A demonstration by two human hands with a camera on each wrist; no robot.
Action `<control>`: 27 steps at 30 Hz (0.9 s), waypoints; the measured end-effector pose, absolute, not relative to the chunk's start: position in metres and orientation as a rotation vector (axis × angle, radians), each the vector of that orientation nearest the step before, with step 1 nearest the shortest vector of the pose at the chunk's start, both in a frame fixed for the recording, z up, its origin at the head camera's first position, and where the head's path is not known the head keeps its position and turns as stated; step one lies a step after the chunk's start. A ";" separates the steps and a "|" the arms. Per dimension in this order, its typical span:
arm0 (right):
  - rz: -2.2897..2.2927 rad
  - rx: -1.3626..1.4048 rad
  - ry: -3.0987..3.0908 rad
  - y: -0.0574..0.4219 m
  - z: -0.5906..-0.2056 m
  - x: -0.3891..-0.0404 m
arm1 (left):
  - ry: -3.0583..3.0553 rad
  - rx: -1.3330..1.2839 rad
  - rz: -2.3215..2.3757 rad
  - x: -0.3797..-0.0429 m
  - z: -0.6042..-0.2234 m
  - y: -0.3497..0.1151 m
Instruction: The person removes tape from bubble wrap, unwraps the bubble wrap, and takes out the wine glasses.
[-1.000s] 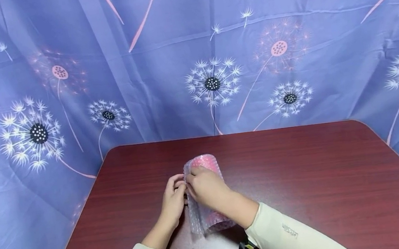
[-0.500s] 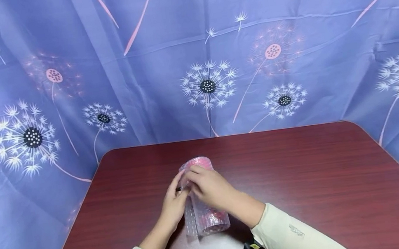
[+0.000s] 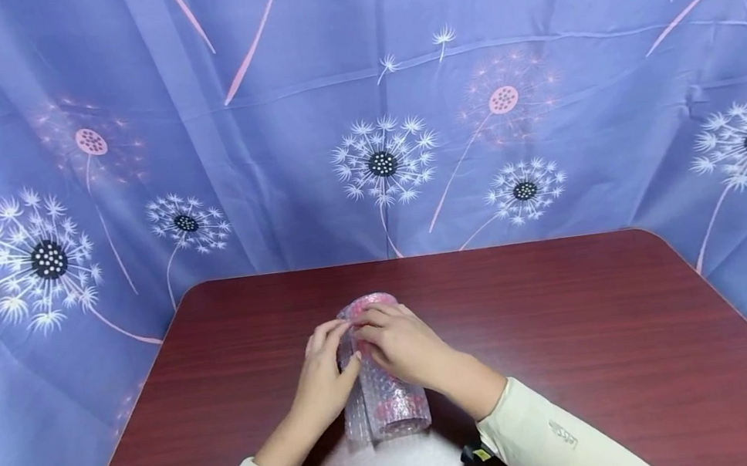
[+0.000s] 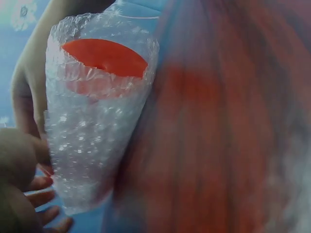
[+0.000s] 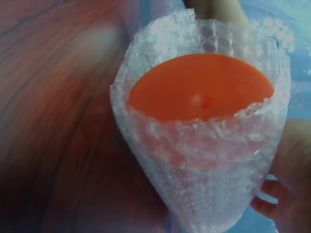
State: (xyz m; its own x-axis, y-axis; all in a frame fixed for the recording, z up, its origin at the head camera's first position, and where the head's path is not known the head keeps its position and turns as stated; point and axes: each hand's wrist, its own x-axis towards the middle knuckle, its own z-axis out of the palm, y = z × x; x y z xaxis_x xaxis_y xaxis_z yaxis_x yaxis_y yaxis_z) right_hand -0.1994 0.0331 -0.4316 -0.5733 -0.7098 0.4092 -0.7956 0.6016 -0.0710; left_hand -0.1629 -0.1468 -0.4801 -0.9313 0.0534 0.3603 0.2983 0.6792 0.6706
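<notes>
A roll of clear bubble wrap (image 3: pixel 398 409) lies lengthwise on the table, wound round a red-orange cylinder-like thing. Its flat orange end (image 5: pixel 204 87), with a small central dimple, shows inside the wrap's open end in both wrist views. A flat free flap (image 3: pixel 356 418) of wrap runs along the left side. My left hand (image 3: pixel 321 375) rests at that side, its fingers fairly straight and the thumb toward the seam. My right hand (image 3: pixel 404 342) lies over the roll's top, fingers slightly bent, tips touching the wrap beside the left fingertips. The hands hide part of the seam.
A dark red wood-grain table (image 3: pixel 570 349) extends on both sides of the roll. Behind it hangs a blue curtain (image 3: pixel 280 159) with dandelion prints. Black straps with yellow marks sit at both wrists.
The right fingers have shifted from the flap's edge onto the roll's top. The left hand has moved up and flatter along the flap. The roll sits slightly further left in view.
</notes>
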 end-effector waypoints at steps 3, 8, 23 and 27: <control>0.354 1.218 -2.484 0.032 -0.432 -0.199 | -2.624 -0.365 -1.062 -0.161 -0.479 -0.149; 0.358 1.222 -2.488 0.032 -0.433 -0.198 | -2.690 -0.354 -1.061 -0.161 -0.481 -0.152; 0.336 1.202 -2.509 0.033 -0.438 -0.199 | -2.838 -0.314 -0.964 -0.165 -0.493 -0.158; 0.301 1.194 -2.520 0.032 -0.438 -0.199 | -2.863 -0.337 -0.934 -0.164 -0.493 -0.159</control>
State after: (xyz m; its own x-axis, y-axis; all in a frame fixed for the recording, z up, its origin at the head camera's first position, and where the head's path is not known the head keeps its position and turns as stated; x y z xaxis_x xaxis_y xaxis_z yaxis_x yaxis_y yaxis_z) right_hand -0.1986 0.0321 -0.4380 -0.5914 -0.7081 0.3858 -0.7790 0.6254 -0.0464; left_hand -0.1640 -0.1594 -0.4929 -0.9692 0.1756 0.1729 0.2438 0.7857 0.5685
